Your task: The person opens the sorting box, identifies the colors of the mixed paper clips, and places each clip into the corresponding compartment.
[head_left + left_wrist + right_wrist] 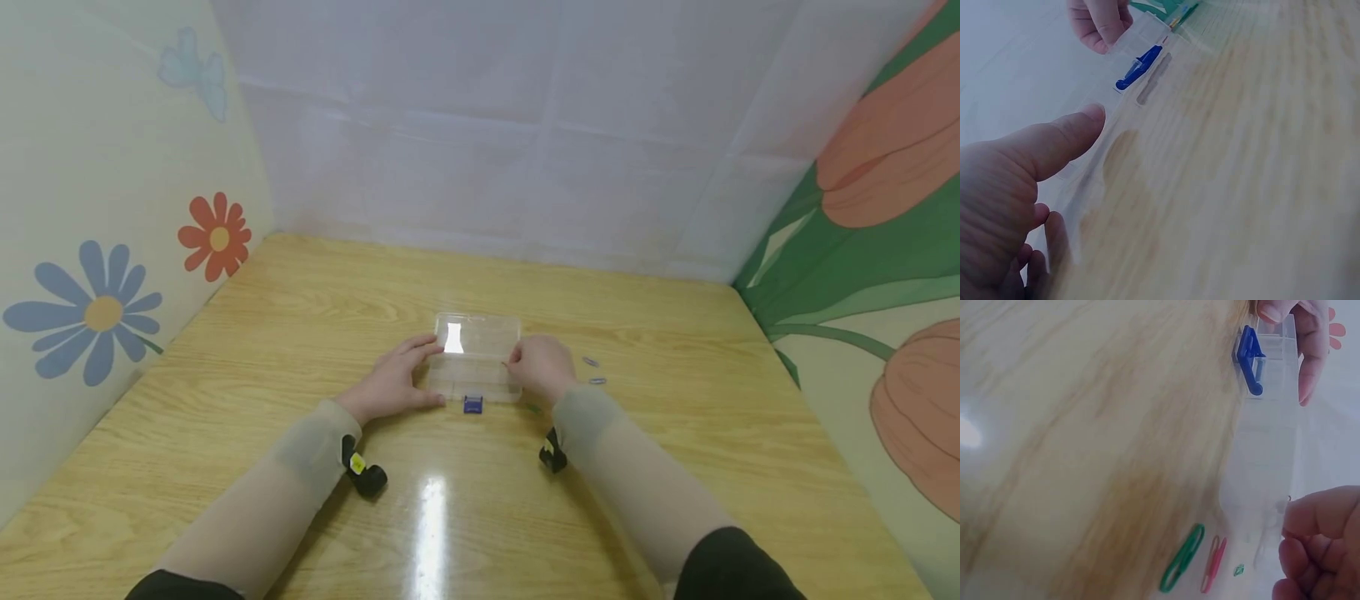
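A clear plastic compartment box (pixel 472 385) lies on the table, its lid (pixel 487 335) raised at the back. At its front edge is a blue latch (pixel 472 406). My left hand (pixel 390 385) holds the box's left end, thumb (pixel 1072 134) at the front and fingers toward the back. My right hand (pixel 544 365) is at the box's right end, thumb and index finger pinched together. A thin wire curve, like a paper clip's end, pokes out at those fingertips (pixel 1310 515); the rest is hidden. By the right end lie a green paper clip (pixel 1182 558) and a pink paper clip (pixel 1213 565).
Two bluish-purple paper clips (pixel 597 381) lie on the wooden table (pixel 660 333) to the right of my right hand. A white cloth (pixel 480 167) stands behind the table. Flower-printed panels (pixel 75 208) flank it on both sides.
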`<control>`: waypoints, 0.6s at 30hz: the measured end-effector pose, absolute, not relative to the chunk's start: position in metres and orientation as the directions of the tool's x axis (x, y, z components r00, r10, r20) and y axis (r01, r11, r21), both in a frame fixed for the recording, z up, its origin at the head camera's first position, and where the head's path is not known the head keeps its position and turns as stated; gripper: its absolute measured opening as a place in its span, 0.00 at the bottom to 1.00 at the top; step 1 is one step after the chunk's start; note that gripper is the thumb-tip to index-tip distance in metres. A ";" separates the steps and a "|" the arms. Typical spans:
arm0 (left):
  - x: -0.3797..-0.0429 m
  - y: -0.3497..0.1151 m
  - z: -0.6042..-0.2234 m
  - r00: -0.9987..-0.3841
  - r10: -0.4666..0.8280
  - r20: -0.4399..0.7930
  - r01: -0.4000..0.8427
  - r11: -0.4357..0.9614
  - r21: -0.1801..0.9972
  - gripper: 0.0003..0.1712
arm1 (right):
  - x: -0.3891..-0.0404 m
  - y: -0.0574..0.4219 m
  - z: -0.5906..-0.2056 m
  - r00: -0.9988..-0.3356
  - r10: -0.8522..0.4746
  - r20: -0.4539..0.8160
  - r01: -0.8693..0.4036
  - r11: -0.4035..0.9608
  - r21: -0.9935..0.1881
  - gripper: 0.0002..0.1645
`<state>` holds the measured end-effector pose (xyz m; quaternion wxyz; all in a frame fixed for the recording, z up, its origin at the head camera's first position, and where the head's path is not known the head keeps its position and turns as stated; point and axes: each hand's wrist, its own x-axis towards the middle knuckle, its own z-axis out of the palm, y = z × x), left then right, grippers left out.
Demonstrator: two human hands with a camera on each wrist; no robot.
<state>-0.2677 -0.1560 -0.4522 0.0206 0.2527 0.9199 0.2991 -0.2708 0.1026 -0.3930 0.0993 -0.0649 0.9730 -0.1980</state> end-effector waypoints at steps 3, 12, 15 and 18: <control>-0.267 -0.155 -0.452 -0.870 0.479 0.116 0.455 0.692 0.560 0.50 | -0.271 0.104 -0.394 -0.972 -0.163 -0.171 -0.080 0.908 -0.411 0.06; -0.266 -0.155 -0.451 -0.874 0.472 0.114 0.450 0.700 0.554 0.50 | -0.268 0.112 -0.398 -0.978 -0.128 -0.166 -0.025 0.855 -0.518 0.05; -0.267 -0.155 -0.451 -0.874 0.473 0.112 0.449 0.696 0.560 0.50 | -0.264 0.118 -0.398 -0.983 -0.099 -0.156 0.004 0.834 -0.552 0.09; -0.267 -0.156 -0.451 -0.873 0.474 0.113 0.450 0.694 0.563 0.50 | -0.261 0.127 -0.398 -0.986 -0.082 -0.144 0.018 0.811 -0.585 0.14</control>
